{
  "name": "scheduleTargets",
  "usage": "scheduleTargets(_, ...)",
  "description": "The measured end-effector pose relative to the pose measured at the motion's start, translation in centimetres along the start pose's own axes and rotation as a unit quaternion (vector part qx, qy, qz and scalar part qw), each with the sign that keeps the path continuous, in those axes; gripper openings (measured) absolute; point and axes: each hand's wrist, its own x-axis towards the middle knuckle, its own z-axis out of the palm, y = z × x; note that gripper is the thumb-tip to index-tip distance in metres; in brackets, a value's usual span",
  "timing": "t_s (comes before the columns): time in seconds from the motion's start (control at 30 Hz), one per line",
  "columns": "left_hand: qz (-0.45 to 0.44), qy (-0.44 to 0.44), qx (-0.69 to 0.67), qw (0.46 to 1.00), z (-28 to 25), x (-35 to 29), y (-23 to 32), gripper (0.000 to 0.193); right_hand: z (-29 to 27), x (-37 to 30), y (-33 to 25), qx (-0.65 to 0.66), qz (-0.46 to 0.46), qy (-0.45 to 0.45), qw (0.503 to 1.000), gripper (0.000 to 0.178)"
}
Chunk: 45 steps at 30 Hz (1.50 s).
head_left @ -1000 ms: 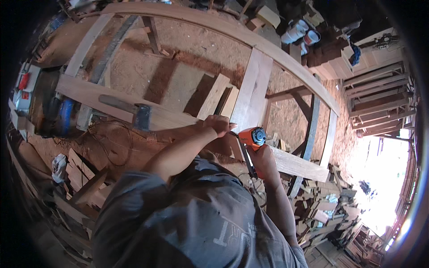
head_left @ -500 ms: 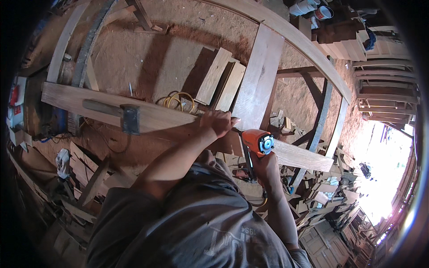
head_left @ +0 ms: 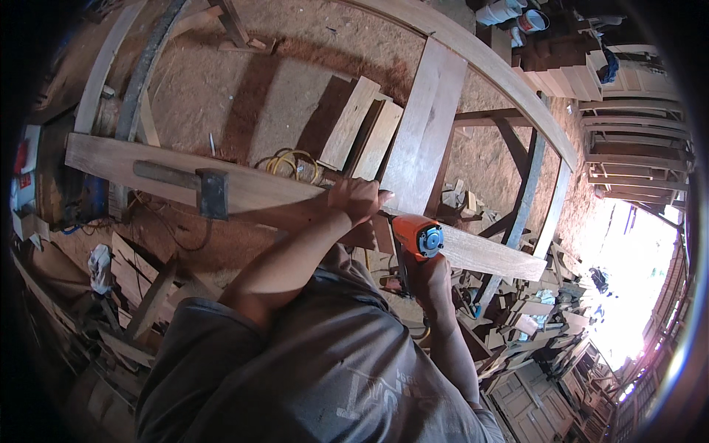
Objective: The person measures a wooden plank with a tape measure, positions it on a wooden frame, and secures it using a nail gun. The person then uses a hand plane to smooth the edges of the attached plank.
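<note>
On the trestle frame, mid-view: long wooden plank lies flat across the frame rails, running from upper left to lower right.
Tool: orange power drill, body w/ blue rear cap, just off the plank's near edge; its nose is hidden behind the hand, so contact w/ the wood can't be told.
R hand: right hand wrapped shut round the drill's grip from below.
L hand: left hand pressed down on the plank's near edge, fingers curled over it, right beside the drill.
Handling, drill: prob. compact but dense, hard plastic shell, stiff; best held at the handle, second hand on the work, not near the bit.
Handling, plank: looks long, rigid, fairly heavy; smooth face, likely dusty, could slide on the rails unless pinned.
Also on plank: hammer w/ dark head, lying well left of the hands.
Below: yellow cable coil on the sawdust floor; offcuts piled lower left.
</note>
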Motion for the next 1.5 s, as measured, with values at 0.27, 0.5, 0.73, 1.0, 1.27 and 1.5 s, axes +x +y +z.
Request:
scheduleTargets(0.27,-0.013,-0.078,-0.040,0.996,-1.1,0.2,-0.1,0.064,0.1,-0.1,-0.4,0.026,-0.050,0.014,0.998,0.037)
scheduleTargets(0.5,0.015,-0.016,-0.023,0.999,-0.1,0.1,-0.5,0.062,0.1,-0.6,-1.1,0.054,0.009,-0.021,0.998,0.035)
scheduleTargets(0.73,0.026,0.007,-0.027,0.999,0.3,0.2,-0.6,0.062,1.3,-0.8,0.0,0.034,0.010,-0.015,0.999,0.034)
scheduleTargets(1.0,0.019,-0.021,-0.021,0.999,-1.3,-0.5,0.1,0.063,1.4,-1.6,0.4,0.028,0.030,-0.019,0.999,0.034)
scheduleTargets(1.27,0.014,-0.036,-0.043,0.998,-0.4,0.1,-0.6,0.071,2.0,-1.8,2.0,0.008,-0.027,-0.001,1.000,0.031)
scheduleTargets(1.5,-0.051,-0.136,-0.007,0.989,-2.5,0.3,0.7,0.076,-1.2,-1.6,0.3,0.083,0.101,-0.008,0.991,0.034)
